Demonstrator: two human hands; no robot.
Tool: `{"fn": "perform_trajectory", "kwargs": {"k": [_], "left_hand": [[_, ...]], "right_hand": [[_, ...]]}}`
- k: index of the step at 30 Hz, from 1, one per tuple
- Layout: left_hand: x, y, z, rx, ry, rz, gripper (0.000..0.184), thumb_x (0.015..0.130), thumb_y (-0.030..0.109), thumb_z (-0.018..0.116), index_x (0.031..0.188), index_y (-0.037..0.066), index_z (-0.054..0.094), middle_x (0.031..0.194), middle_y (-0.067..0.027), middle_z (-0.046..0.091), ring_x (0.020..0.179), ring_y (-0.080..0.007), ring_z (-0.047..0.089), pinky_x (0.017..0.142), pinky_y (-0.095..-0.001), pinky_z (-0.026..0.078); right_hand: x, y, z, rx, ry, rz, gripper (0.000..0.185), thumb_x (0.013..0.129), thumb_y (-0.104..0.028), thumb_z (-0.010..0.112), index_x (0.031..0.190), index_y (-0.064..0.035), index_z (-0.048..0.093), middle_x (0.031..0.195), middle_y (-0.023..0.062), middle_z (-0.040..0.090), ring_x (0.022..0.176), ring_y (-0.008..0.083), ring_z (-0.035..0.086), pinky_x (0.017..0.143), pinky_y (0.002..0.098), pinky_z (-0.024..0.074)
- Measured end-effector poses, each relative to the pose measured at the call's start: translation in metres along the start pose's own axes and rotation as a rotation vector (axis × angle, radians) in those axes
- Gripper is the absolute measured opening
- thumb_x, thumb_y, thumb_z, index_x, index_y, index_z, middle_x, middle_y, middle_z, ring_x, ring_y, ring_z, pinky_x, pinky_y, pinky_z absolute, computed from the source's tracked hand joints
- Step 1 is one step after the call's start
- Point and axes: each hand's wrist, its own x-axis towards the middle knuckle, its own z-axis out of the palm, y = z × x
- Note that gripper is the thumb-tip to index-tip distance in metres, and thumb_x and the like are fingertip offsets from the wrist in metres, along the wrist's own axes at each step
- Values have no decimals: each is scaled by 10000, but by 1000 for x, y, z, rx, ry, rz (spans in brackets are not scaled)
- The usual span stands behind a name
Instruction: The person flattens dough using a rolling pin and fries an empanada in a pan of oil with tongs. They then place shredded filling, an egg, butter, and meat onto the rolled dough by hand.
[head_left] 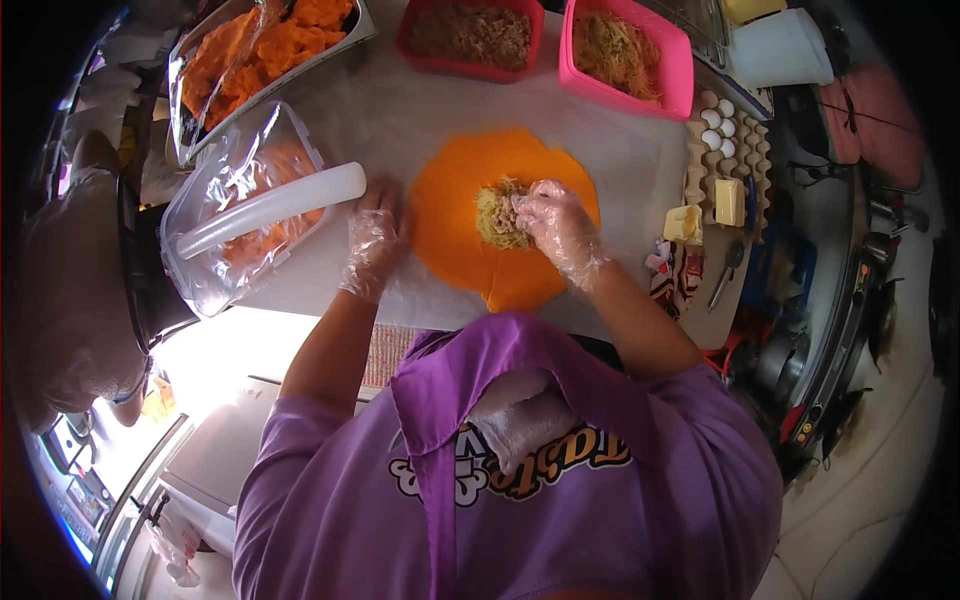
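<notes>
A flat, rolled-out sheet of orange dough (450,220) lies on the table in front of me. Near its middle sits a small mound of pale yellow shredded filling (492,225) topped with pinkish shredded meat (505,212). My right hand (558,228), in a clear plastic glove, has its fingertips pinched together at the mound's right side, on some of the meat. Also gloved, my left hand (375,243) rests on the table by the dough's left edge, fingers stretched out. Close to it is the end of a white rolling pin (290,205).
The pin lies across a clear plastic tub (185,275). Behind it stands a metal tray (365,22) of orange mash. Two pink containers (680,75) of shredded filling stand at the back. On the right are an egg carton (755,150), butter (729,202) and a spoon (733,262).
</notes>
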Motion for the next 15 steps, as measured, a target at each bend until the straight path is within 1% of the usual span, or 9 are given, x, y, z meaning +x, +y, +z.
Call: {"fn": "perform_trajectory", "kwargs": {"k": [1, 2, 4, 7, 9, 11, 12, 14, 15], "left_hand": [[0, 0, 0, 1, 9, -2, 366, 825, 157, 559, 1149, -12, 563, 1217, -211, 524, 1164, -373, 472, 968, -443, 399], [-1, -1, 0, -4, -2, -3, 371, 821, 152, 562, 1153, -15, 558, 1220, -212, 520, 1165, -373, 470, 970, -444, 398], [0, -3, 0, -8, -1, -8, 377, 818, 148, 564, 1156, -19, 553, 1223, -212, 515, 1166, -374, 468, 972, -445, 396], [-2, -3, 1, -18, -9, 3, 388, 815, 140, 565, 1168, -19, 539, 1234, -209, 499, 1171, -374, 460, 974, -444, 392], [-1, -4, 0, 19, -15, 26, 408, 799, 130, 568, 1177, -17, 526, 1254, -205, 478, 1172, -378, 454, 975, -446, 389], [-1, -4, 1, 20, -20, 12, 414, 792, 130, 570, 1177, -15, 526, 1262, -202, 470, 1174, -378, 449, 978, -448, 384], [-1, -4, 0, 19, -34, 2, 420, 784, 131, 571, 1176, -13, 525, 1271, -200, 462, 1177, -379, 445, 980, -449, 380], [-1, -4, -1, 11, -39, -7, 427, 781, 135, 571, 1178, -13, 524, 1280, -198, 453, 1184, -378, 438, 984, -453, 373], [-2, -4, -1, -4, -56, -16, 434, 777, 140, 571, 1180, -13, 523, 1290, -196, 444, 1190, -376, 432, 988, -457, 367]], "right_hand": [[2, 5, 3, 168, -36, 153, 150, 771, 58, 631, 915, 16, 635, 980, 128, 565, 913, 245, 581, 811, 303, 489], [6, 0, -2, 166, -39, 147, 150, 771, 58, 631, 915, 16, 635, 980, 128, 565, 913, 245, 581, 811, 303, 489], [19, -21, -20, -276, -75, -51, 173, 781, 30, 654, 951, 2, 645, 1071, 122, 532, 929, 216, 576, 822, 303, 492], [65, -40, -39, -46, 62, -49, 232, 757, -81, 696, 981, -31, 668, 992, 146, 586, 921, 294, 584, 827, 347, 484], [127, -18, -43, -177, 136, -260, 232, 761, -126, 708, 973, -40, 671, 1060, 150, 575, 944, 299, 587, 856, 347, 476], [177, -28, -49, -328, 128, -195, 398, 782, -232, 702, 1137, -81, 606, 1239, 168, 512, 1094, 322, 539, 943, 378, 431], [201, -26, -46, -327, 129, -208, 398, 782, -232, 702, 1137, -81, 606, 1239, 168, 512, 1094, 322, 539, 943, 378, 431], [235, -27, -34, -697, 152, -142, 602, 795, -359, 675, 1310, -132, 461, 1386, 176, 392, 1258, 324, 417, 1028, 414, 357], [241, -31, -28, -696, 153, -152, 602, 795, -359, 675, 1310, -132, 461, 1386, 176, 392, 1258, 324, 417, 1028, 414, 357]]}}
